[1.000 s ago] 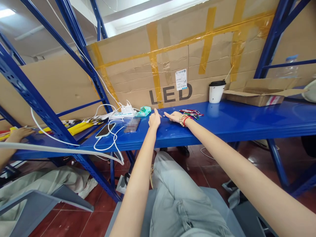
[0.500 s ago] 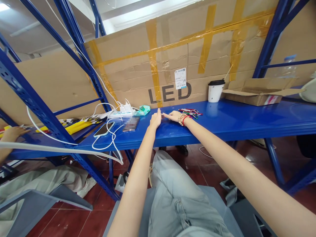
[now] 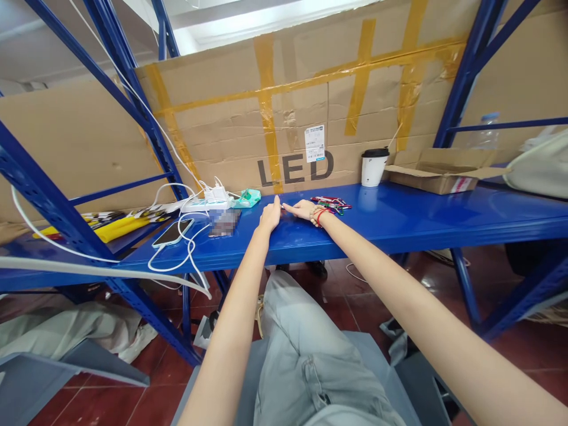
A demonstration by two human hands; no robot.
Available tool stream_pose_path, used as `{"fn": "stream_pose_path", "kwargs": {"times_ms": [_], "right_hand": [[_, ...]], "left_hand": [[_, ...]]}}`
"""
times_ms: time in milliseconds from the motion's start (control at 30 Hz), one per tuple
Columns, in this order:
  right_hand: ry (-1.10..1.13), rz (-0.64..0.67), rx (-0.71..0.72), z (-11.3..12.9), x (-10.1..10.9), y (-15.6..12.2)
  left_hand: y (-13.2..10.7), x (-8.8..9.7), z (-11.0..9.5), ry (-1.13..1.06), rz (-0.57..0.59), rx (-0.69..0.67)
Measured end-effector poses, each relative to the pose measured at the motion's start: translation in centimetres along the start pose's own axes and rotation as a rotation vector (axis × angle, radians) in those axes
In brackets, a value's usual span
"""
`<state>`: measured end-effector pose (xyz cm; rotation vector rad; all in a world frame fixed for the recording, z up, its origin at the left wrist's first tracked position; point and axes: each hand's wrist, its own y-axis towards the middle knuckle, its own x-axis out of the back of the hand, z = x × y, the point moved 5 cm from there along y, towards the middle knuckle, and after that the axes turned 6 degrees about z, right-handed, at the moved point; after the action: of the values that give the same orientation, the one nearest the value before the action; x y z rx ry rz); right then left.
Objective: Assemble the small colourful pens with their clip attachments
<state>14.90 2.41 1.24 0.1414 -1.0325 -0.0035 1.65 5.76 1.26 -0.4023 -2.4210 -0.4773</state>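
Observation:
Both of my hands meet over the blue shelf top (image 3: 390, 219), their fingertips almost touching. My left hand (image 3: 270, 215) is closed, with its thumb pointing up; whatever it grips is too small to make out. Coming from the right, my right hand (image 3: 302, 209) reaches its index finger to the left fingertips, the other fingers bent and partly hidden. A red string and a beaded bracelet (image 3: 318, 215) circle that wrist. Just beyond it lies a small pile of shiny red, green and purple metal pieces (image 3: 332, 205).
Left of my hands are a power strip (image 3: 206, 204) with white cables, a phone (image 3: 173, 234) and a green plastic packet (image 3: 248, 198). A lidded paper cup (image 3: 373, 168) and an open carton (image 3: 444, 177) stand right. A cardboard sheet (image 3: 199, 142) backs the shelf.
The view has turned slightly to the right, so everything sits further left. My hands keep nearly the same pose together. Another person's hand at the far left is mostly out of view.

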Motion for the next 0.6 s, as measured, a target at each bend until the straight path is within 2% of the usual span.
{"fn": "stream_pose_path", "kwargs": {"times_ms": [300, 433, 600], "right_hand": [[-0.023, 0.010, 0.027, 0.0, -0.1, 0.3], [-0.086, -0.008, 0.022, 0.3, 0.0, -0.1], [-0.087, 0.029, 0.013, 0.9, 0.1, -0.8]], "left_hand": [[-0.4, 0.2, -0.3, -0.002, -0.006, 0.009], [-0.8, 0.2, -0.6, 0.008, 0.000, 0.026], [-1.0, 0.1, -0.4, 0.000, -0.005, 0.020]]}}
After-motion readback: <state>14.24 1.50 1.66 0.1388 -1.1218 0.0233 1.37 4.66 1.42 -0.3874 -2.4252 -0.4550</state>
